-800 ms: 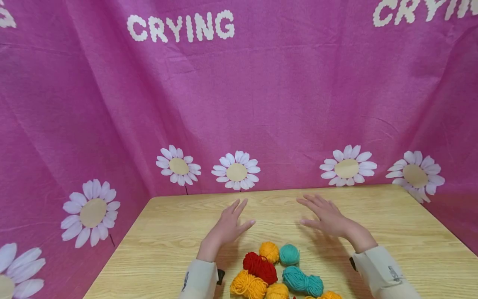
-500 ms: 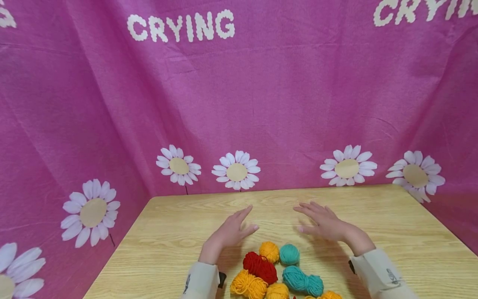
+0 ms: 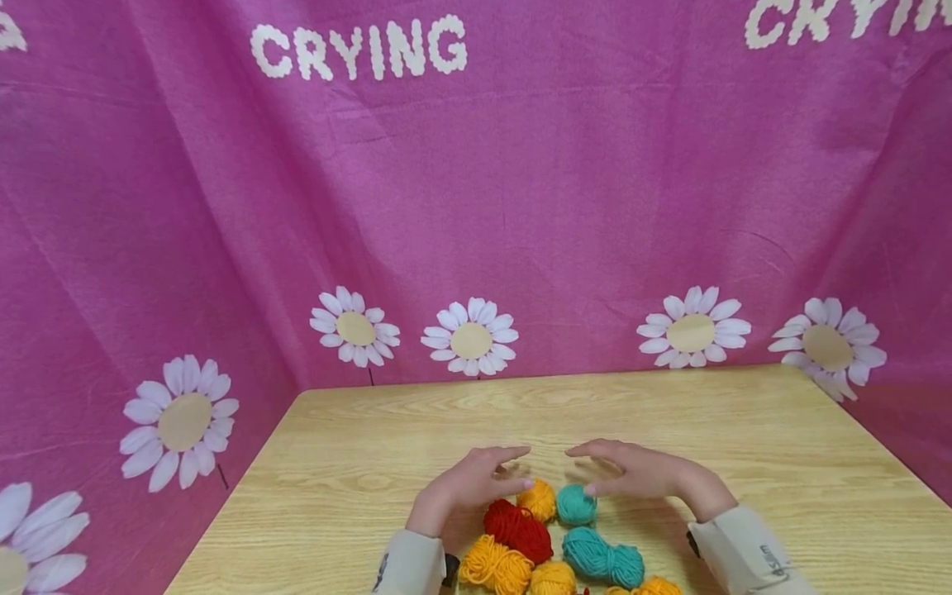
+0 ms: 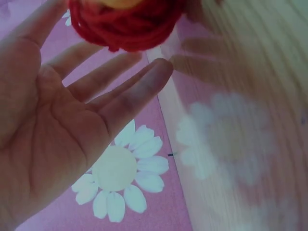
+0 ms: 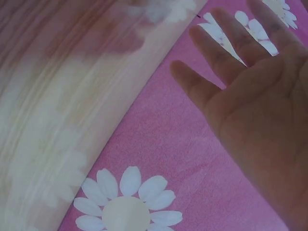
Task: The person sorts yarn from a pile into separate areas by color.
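Note:
Balls and skeins of yarn lie clustered at the near side of the table in the head view. At the far end of the cluster sit a yellow ball of yarn (image 3: 537, 502) and a teal ball of yarn (image 3: 576, 506). Behind the yellow one, my left hand (image 3: 476, 481) reaches in from the left with fingers extended; its thumb overlaps that ball, contact unclear. My right hand (image 3: 645, 473) arches in from the right, thumb tip at the teal ball, holding nothing. Straight fingers also show on the left hand (image 4: 62, 120) near red yarn (image 4: 125, 26), and on the right hand (image 5: 260, 96).
Closer in lie a red skein (image 3: 518, 533), a yellow skein (image 3: 494, 567), another yellow ball (image 3: 554, 579) and a teal skein (image 3: 602, 559). More yellow yarn (image 3: 656, 587) is cut by the lower frame edge. A pink daisy-printed cloth (image 3: 550, 207) stands behind the wooden table (image 3: 335, 463).
Both hands have come nearer the body and toward each other, from over the far part of the table to just around the far yarn balls. The yarn has not moved.

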`<state>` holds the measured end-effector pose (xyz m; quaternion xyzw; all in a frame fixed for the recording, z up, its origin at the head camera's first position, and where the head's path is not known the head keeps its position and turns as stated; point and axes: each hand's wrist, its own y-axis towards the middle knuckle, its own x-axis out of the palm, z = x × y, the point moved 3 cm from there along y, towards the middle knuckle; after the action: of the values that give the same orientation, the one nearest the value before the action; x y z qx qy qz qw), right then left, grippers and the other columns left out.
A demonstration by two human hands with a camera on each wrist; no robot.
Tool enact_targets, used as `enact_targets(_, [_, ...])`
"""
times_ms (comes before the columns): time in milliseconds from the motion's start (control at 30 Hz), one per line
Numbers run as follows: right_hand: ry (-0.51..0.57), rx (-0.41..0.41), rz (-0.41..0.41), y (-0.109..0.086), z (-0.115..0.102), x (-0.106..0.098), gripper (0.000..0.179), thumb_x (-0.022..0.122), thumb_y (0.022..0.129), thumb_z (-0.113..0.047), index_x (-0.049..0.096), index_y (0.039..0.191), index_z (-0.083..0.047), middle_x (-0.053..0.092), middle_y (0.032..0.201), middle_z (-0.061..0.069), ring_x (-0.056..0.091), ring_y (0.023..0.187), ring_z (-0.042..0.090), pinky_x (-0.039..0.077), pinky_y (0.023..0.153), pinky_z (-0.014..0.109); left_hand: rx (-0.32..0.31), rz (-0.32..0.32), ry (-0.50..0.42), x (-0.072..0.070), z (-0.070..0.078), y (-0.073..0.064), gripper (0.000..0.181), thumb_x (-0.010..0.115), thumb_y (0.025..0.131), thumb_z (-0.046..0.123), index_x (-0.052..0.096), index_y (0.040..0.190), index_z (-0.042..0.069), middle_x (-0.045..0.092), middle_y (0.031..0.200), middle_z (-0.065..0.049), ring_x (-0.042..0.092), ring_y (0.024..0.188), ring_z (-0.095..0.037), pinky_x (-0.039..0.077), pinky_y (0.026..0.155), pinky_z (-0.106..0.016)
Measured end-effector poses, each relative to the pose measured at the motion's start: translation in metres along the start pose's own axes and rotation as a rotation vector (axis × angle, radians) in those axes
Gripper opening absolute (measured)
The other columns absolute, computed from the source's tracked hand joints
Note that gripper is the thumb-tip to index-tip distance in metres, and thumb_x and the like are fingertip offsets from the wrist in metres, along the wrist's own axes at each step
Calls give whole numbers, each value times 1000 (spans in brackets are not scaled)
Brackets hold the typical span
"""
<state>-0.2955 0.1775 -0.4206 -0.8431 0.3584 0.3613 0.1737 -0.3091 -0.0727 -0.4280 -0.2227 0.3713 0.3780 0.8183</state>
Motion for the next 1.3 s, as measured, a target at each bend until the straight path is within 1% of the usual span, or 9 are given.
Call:
enact_targets(133, [19,18,-35,3,-1,5,57,60,96,-36,46,144,-10,46,148,17,41,135,47,35,104,69,1,-30,8,3,2,1,60,64,93,41,48,146,17,55,145,-5,62,121,-23,50,102,-37])
enact_targets(267, [23,-1,-61,6,0,11,55,59,97,-36,47,143,-10,52,144,15,47,132,43,37,105,66,6,-47,28,5,4,2,53,67,92,35,55,140,17,60,138,-4,64,116,-21,53,97,-30])
enact_targets(400, [21,-40,-97,8,-1,16,51,58,97,-35,50,142,-10,57,140,13,52,128,39,43,105,57,20,-73,34,8,8,3,45,71,89,29,63,132,17,66,129,-1,65,104,-13,54,90,-22])
enact_targets(533, [15,-75,-127,9,-3,19,45,58,97,-34,55,137,-13,58,138,9,53,127,34,47,104,48,41,-92,50,10,12,4,44,73,87,24,65,130,16,68,125,1,63,98,-7,52,86,-17])
enact_targets(633, [27,-88,-147,10,-6,21,41,60,97,-31,57,135,-15,59,138,9,55,127,30,50,102,45,51,-84,63,12,13,5,44,74,86,22,65,129,16,68,124,2,63,97,-6,52,84,-15])
enact_targets(767, [44,-80,-168,10,-10,21,40,62,96,-27,58,133,-13,60,136,11,58,120,20,54,94,38,66,-68,80,13,13,6,43,75,85,21,66,127,15,69,121,2,62,95,-4,52,83,-14])
enact_targets(933, [46,-78,-168,11,-13,21,39,65,94,-23,58,130,-11,61,132,11,58,112,10,54,90,30,67,-60,92,14,13,6,41,75,86,20,67,125,15,70,118,3,60,90,-2,51,81,-13])
enact_targets(1100, [64,-76,-170,13,-12,22,33,66,93,-21,59,124,-13,62,127,5,56,110,8,53,89,28,51,-58,97,15,14,6,40,75,85,20,68,124,15,70,114,3,58,87,-1,51,80,-12])
enact_targets(1300, [74,-59,-159,13,-10,20,32,67,92,-20,59,122,-15,62,125,3,56,112,15,53,90,32,62,-38,146,15,14,7,40,76,85,23,68,124,15,70,114,3,59,86,0,51,79,-13])
